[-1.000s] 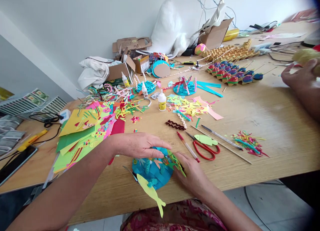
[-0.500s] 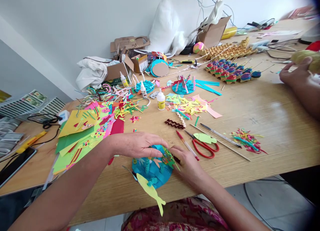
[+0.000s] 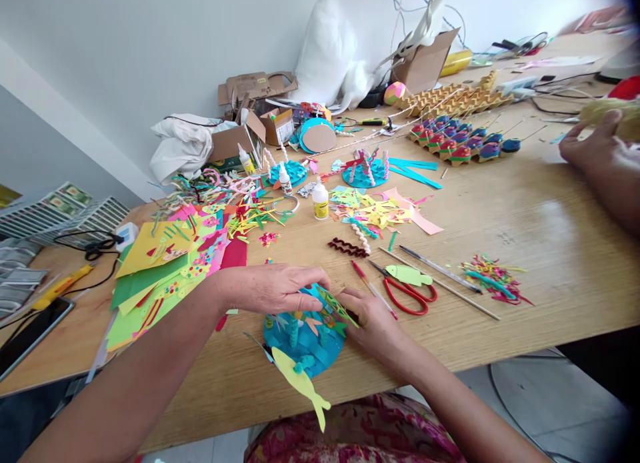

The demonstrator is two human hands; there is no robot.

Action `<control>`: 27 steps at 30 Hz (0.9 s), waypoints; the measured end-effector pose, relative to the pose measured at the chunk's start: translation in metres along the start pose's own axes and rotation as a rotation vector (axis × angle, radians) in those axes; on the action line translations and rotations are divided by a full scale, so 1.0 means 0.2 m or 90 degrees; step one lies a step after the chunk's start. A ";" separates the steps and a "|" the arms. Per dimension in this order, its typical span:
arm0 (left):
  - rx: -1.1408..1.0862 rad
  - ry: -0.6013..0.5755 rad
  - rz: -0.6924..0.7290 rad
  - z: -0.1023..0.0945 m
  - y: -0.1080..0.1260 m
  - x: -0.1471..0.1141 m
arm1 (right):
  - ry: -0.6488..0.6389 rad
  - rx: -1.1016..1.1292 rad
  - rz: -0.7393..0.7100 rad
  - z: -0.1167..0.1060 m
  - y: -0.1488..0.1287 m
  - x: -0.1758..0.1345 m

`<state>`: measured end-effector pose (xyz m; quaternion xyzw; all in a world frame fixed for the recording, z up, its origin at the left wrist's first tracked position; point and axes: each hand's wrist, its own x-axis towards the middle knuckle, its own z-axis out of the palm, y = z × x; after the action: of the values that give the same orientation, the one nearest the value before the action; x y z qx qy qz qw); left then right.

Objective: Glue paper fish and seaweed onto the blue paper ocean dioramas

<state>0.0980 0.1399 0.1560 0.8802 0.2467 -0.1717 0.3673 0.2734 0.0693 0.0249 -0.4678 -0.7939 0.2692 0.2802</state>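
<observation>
A round blue woven-paper disc (image 3: pixel 299 356) lies near the table's front edge, with twisted blue pipe-cleaner posts (image 3: pixel 293 329) and small paper shapes on it. A yellow paper fish (image 3: pixel 295 377) sticks out over its near side. My left hand (image 3: pixel 283 288) reaches across the disc's far part, thumb and fingers closed around something mostly hidden. At the right side, my right hand (image 3: pixel 373 321) has its fingers curled on a green patterned paper fish (image 3: pixel 337 307). Its fingertips are partly hidden behind the fish.
Right of the disc lie a red pen (image 3: pixel 373 286), red-handled scissors (image 3: pixel 407 296) and a wooden stick (image 3: pixel 440 283). A glue bottle (image 3: pixel 321 201) stands behind. Coloured paper sheets (image 3: pixel 150 276) spread at left. Another person's hand (image 3: pixel 597 143) shows at far right.
My hands stay at the disc with only small finger movements. The green fish appears slightly more tilted towards the right. The whole view has shifted a little.
</observation>
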 end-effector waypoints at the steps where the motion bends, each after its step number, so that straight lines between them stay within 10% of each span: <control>1: -0.011 0.001 0.003 0.00 0.00 0.00 | -0.001 0.007 -0.001 0.00 0.00 0.00; 27: -0.001 -0.017 0.122 -0.01 -0.01 0.03 | 0.013 0.008 -0.002 0.02 0.02 0.01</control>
<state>0.1014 0.1438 0.1531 0.8971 0.1564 -0.1470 0.3863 0.2729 0.0721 0.0195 -0.4674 -0.7900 0.2689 0.2918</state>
